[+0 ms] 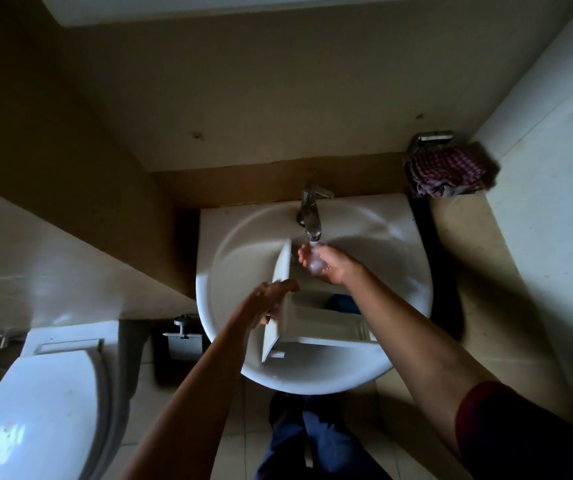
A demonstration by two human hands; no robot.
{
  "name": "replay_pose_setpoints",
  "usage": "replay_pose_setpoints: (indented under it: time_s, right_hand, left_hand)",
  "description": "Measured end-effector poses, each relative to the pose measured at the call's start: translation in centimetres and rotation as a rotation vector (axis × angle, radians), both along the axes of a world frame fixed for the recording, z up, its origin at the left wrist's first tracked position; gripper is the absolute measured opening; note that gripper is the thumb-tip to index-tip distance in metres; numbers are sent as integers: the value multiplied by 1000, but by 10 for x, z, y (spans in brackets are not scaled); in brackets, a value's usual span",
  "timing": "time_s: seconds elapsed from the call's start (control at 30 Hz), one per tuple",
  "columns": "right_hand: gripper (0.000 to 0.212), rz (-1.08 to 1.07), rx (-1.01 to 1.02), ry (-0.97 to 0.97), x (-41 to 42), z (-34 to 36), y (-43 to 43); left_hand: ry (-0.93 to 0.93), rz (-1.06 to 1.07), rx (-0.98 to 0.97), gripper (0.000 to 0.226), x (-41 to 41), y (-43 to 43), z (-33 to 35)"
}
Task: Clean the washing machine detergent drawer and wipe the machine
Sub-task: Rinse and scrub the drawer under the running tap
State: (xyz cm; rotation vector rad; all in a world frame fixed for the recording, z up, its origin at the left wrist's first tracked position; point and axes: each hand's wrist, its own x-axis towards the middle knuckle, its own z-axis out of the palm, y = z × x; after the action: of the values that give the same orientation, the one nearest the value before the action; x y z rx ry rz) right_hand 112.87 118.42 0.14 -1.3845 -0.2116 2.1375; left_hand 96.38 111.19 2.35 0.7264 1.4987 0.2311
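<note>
Drawer (316, 322): white plastic, lying in the sink (233, 268), its front panel standing on edge at the left and its open compartments facing up. A blue insert (342, 302) sits in the far compartment, partly hidden by the right forearm.

Left hand (267, 303): grips the drawer's front panel, thumb over the upper edge, fingers curled round the outer face.

Right hand (320, 263): palm up and loosely cupped under the tap (309, 211), holding nothing but water; it is just beside the top corner of the front panel, and whether it touches it cannot be told.

Water (314, 240): a thin stream running from the spout into the right palm.

Sink: white, round basin, set against a tan wall.

Cloth (446, 171): red-and-white check, bunched on a metal rack to the right of the sink, well apart from the hands.

Toilet (39, 396): white, lid down, lower left.

Paper holder (184, 336): grey metal, on the wall between toilet and sink.

Sleeve (524, 427): dark red, on the right upper arm.

Trousers (316, 445): dark blue, below the sink rim.
</note>
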Motion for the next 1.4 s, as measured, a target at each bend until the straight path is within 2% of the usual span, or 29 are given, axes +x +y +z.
replay_pose_setpoints:
  time_s: [0.03, 0.1, 0.13, 0.17, 0.2, 0.27, 0.37, 0.43, 0.5, 0.63, 0.73, 0.83, 0.93, 1.0, 1.1, 1.2, 1.3, 1.33, 1.4]
  right_hand:
    - [15, 220, 51, -58, 4, 3, -5]
    - [16, 624, 168, -150, 11, 5, -13]
    - [18, 753, 216, -199, 13, 6, -16]
    - [18, 786, 243, -265, 14, 6, -17]
    - [15, 730, 259, -336, 15, 5, -15]
    - [14, 443, 230, -387, 15, -1, -9]
    - [20, -81, 19, -66, 9, -3, 0]
    - [23, -270, -78, 66, 3, -4, 3]
    - [25, -321, -109, 107, -2, -6, 6]
    - [25, -257, -101, 87, -3, -3, 6]
    - [25, -56, -56, 37, 2, 7, -4]
    - [25, 365, 46, -106, 6, 14, -19]
    - [22, 726, 56, -194, 6, 19, -34]
    - [23, 915, 98, -316, -1, 23, -43]
    - [31, 1049, 250, -460, -16, 29, -57]
    - [49, 1323, 418, -625, -13, 30, -70]
    - [85, 1468, 322, -695, -1, 17, -81]
    - [88, 1467, 270, -736, 3, 16, -82]
    - [70, 1522, 185, -821, 13, 23, -77]
  left_hand:
    - [-6, 2, 8, 36, 0, -1, 1]
    - [-19, 16, 23, 47, 1, -1, 1]
    - [-10, 26, 17, 53, 2, -1, 0]
    - [-3, 37, 19, 51, 2, -1, -1]
    - [3, 45, 28, 42, 1, -1, -1]
    - [36, 44, 21, 25, -1, 1, -4]
    - [88, 52, 30, 27, -4, 2, -6]
    - [108, 48, 41, 25, -6, 2, -6]
    - [123, 38, 63, 26, -8, 3, -6]
    - [122, 45, 103, 36, -10, 1, -12]
    - [136, 48, 124, 35, -10, -1, -15]
    - [126, 58, 115, 41, -8, -1, -12]
    - [128, 56, 98, 55, -7, -1, -9]
    - [123, 51, 103, 49, -7, 0, -11]
    - [123, 52, 97, 45, -8, 1, -14]
    - [121, 41, 100, 52, -6, -1, -8]
    - [107, 51, 97, 60, -6, -2, -10]
    - [108, 50, 102, 61, -7, -3, -11]
    - [114, 48, 115, 57, -8, -3, -13]
